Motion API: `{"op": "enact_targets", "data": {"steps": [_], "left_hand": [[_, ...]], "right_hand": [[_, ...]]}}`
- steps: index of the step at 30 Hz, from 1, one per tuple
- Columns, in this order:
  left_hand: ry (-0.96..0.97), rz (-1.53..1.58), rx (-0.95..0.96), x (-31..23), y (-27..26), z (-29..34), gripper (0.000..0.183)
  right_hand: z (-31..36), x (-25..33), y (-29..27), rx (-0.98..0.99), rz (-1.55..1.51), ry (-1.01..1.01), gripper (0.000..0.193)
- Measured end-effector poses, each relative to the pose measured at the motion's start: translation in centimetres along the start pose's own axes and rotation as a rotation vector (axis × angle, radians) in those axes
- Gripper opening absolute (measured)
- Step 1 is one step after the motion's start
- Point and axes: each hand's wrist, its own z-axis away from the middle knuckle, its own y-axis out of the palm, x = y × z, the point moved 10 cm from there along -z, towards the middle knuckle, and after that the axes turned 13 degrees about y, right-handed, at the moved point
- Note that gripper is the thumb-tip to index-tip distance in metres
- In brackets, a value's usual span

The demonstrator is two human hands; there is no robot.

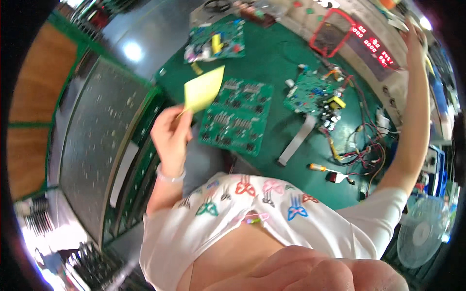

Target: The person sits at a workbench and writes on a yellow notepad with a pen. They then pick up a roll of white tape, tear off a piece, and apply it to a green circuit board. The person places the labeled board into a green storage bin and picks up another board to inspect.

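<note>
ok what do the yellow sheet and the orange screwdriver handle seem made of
The yellow sheet in the left hand looks like matte paper: thin, without glare; thin plastic is possible. The screwdriver handle is probably plastic, going by its bright orange colour; its finish is unclear.

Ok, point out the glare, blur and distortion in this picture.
Head view: a bright glare spot on the grey floor; also in the head view, the middle board beside the yellow note looks soft; head view again: the wooden panel bends near the dark rim, where the right hand is hard to read.
</note>
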Motion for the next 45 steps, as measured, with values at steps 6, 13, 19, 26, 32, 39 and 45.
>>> {"op": "enact_targets", "data": {"steps": [6,13,19,26,32,39,45], "left_hand": [[0.841,-0.399,0.242,-9.3,3.3,1.7,0.027],[0.805,-0.085,0.483,-9.1,2.6,3.6,0.024],[0.483,0.119,0.834,-7.2,3.1,4.4,0.014],[0.513,0.190,1.017,-8.7,2.6,6.2,0.011],[0.557,0.223,1.001,-8.6,2.0,6.5,0.014],[0.584,0.243,1.006,-8.2,1.6,6.4,0.012],[0.638,0.259,0.999,-8.7,1.6,6.6,0.008]], "right_hand": [[27.7,7.2,6.9,0.389,-0.027,-0.068,0.031],[42.5,8.2,11.5,0.754,-0.397,-0.028,0.049],[50.2,10.9,18.4,0.961,-0.316,0.043,0.047],[52.7,12.0,23.2,0.997,-0.063,0.019,0.038],[53.6,13.5,24.7,1.015,0.107,-0.148,0.038],[53.6,12.8,25.1,1.016,0.065,-0.155,0.040],[53.6,12.6,25.1,0.980,0.057,-0.188,0.044]]}}
